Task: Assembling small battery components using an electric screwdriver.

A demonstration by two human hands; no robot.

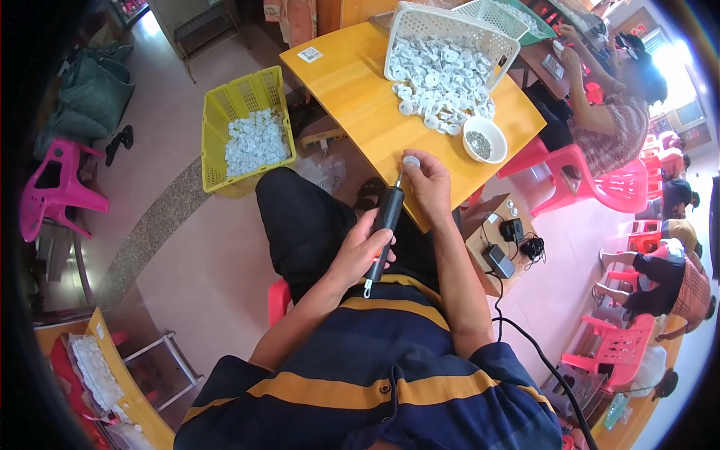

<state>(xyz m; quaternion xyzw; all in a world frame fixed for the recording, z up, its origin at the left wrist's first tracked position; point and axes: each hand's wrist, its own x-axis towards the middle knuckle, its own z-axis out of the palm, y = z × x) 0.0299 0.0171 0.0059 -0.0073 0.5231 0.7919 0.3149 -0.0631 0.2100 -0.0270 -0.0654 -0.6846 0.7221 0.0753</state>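
My left hand (358, 253) is wrapped round a black electric screwdriver (388, 211), which tilts up and away from my lap. Its metal tip points at a small round white plastic part (411, 161) over the table's near edge. That part is pinched between the fingertips of my right hand (430, 186). Whether the tip touches it is hard to see. Beyond my right hand, many similar white parts (430, 102) spill out of a tipped white basket (504, 64). A white bowl (495, 155) of small metal pieces, seemingly screws, stands to the right.
The yellow table (341, 71) has its corner close to my knees. On the floor to the left sits a yellow crate (212, 142) holding more white parts. Power adapters (498, 260) with cables lie on a box at right. A person (615, 139) sits nearby beside a pink chair (622, 187).
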